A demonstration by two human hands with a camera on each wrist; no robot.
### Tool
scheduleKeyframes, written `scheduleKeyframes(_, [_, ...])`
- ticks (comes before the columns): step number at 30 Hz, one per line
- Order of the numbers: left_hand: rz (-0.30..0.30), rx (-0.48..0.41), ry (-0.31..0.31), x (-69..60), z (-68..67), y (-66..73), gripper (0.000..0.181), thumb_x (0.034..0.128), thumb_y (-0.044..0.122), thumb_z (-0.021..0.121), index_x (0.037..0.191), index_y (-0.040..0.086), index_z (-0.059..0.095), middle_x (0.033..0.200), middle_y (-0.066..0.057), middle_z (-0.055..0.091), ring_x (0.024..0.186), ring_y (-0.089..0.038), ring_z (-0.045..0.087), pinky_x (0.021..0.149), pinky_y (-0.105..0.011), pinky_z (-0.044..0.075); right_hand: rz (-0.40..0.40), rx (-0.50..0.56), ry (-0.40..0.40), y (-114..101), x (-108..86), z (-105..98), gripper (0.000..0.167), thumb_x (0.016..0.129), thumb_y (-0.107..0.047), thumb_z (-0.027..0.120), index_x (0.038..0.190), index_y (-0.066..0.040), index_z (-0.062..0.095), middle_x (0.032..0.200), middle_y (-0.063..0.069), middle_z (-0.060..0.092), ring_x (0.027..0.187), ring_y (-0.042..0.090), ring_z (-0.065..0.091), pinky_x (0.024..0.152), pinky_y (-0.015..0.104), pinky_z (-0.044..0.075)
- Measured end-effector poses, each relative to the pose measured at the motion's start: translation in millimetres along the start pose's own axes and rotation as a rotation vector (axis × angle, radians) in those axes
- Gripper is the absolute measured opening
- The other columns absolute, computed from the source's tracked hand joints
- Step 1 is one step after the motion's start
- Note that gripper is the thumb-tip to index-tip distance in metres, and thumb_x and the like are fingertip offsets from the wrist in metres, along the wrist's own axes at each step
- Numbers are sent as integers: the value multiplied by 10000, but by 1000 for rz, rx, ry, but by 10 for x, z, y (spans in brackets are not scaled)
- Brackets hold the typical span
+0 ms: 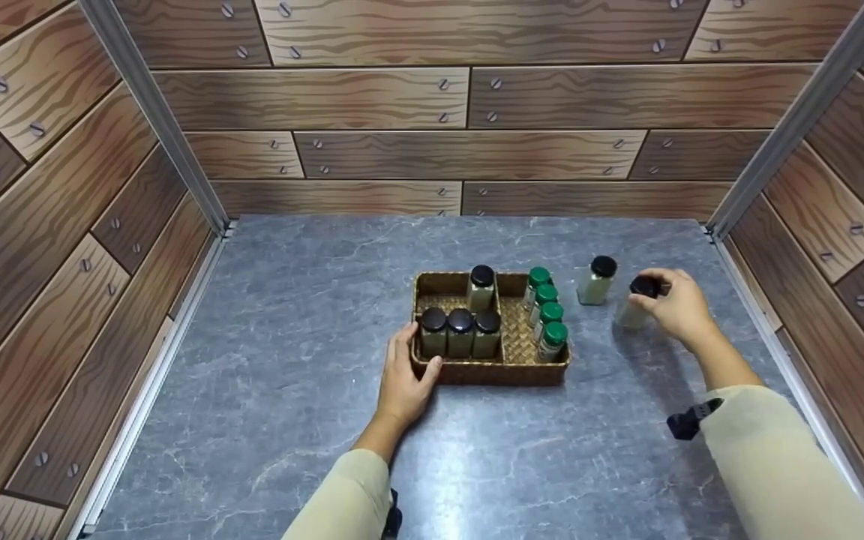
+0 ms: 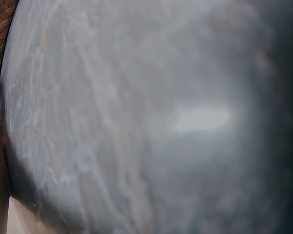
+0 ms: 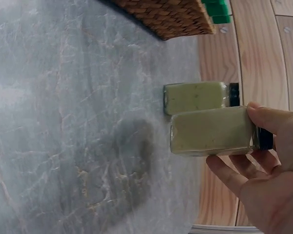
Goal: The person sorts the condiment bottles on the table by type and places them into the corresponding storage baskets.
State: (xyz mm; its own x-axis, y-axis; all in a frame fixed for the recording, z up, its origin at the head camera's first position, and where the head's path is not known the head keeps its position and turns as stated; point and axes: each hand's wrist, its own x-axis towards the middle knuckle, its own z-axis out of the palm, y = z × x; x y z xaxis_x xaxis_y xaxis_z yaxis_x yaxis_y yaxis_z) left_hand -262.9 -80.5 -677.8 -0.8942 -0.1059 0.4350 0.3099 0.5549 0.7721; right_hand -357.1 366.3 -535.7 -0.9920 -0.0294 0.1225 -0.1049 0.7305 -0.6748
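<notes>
My right hand pinches a glass spice jar near its black cap, thumb on one side and fingers on the other. The jar is upright; whether its base touches the table I cannot tell. Just left of it stands a similar jar with pale green contents. My left hand grips the front left corner of a woven basket, thumb at the front rim. Inside the basket's left compartment are three black-capped jars in front and another jar behind. Several green-capped jars line the right side.
The grey marbled table is bounded by wood-print walls at the back and both sides. Metal rails run along the side edges. The left wrist view shows mostly tabletop and a strip of basket.
</notes>
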Motion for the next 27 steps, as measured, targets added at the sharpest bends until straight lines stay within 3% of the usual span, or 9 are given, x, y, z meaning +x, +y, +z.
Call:
scheduleKeyframes(8, [2, 4, 4, -3, -1, -3, 706, 960, 356, 729, 1562, 102, 462, 1585, -199, 520, 1499, -373, 529, 1276, -522, 435, -11, -6, -39, -219, 7, -86, 543, 982, -190, 804, 1441, 41, 627, 1374, 315, 583, 1289, 516, 635, 1095, 578, 529])
scheduleKeyframes(13, [-1, 2, 0, -1, 3, -4, 707, 963, 353, 729, 1565, 100, 458, 1592, -206, 511, 1503, -377, 523, 1284, -521, 427, -34, -4, -48, -400, 10, -116, 547, 982, -244, 814, 1442, 0, 645, 1417, 289, 597, 1311, 496, 645, 931, 220, 521])
scheduleKeyframes(15, [-5, -6, -3, 3, 4, 0, 708, 966, 354, 726, 1568, 98, 455, 1594, -212, 506, 1500, -386, 525, 1277, -532, 434, -45, -14, -50, -477, 11, -116, 547, 981, -260, 818, 1442, -17, 652, 1427, 279, 605, 1309, 488, 654, 879, 154, 482])
scheduleKeyframes(17, [-10, -14, -6, 5, 3, 8, 709, 967, 355, 724, 1570, 99, 452, 1594, -216, 504, 1496, -394, 530, 1267, -543, 442, -58, -13, -51, -550, 15, -105, 545, 979, -251, 819, 1443, -16, 654, 1434, 283, 608, 1307, 493, 658, 910, 215, 537])
scheduleKeyframes(22, [-17, -22, -4, 3, -2, 19, 708, 968, 353, 723, 1572, 102, 452, 1590, -217, 507, 1494, -396, 531, 1261, -549, 446, -87, 1, -55, -732, 22, -67, 522, 978, -234, 818, 1428, -18, 666, 1418, 287, 617, 1310, 502, 643, 1075, 595, 545])
scheduleKeyframes(27, [-20, -23, -5, -2, -5, 12, 709, 971, 366, 723, 1574, 106, 454, 1596, -220, 505, 1497, -402, 529, 1261, -556, 446, -109, 12, -45, -865, 29, -36, 513, 970, -226, 829, 1413, -18, 677, 1401, 289, 624, 1296, 505, 637, 1097, 651, 518])
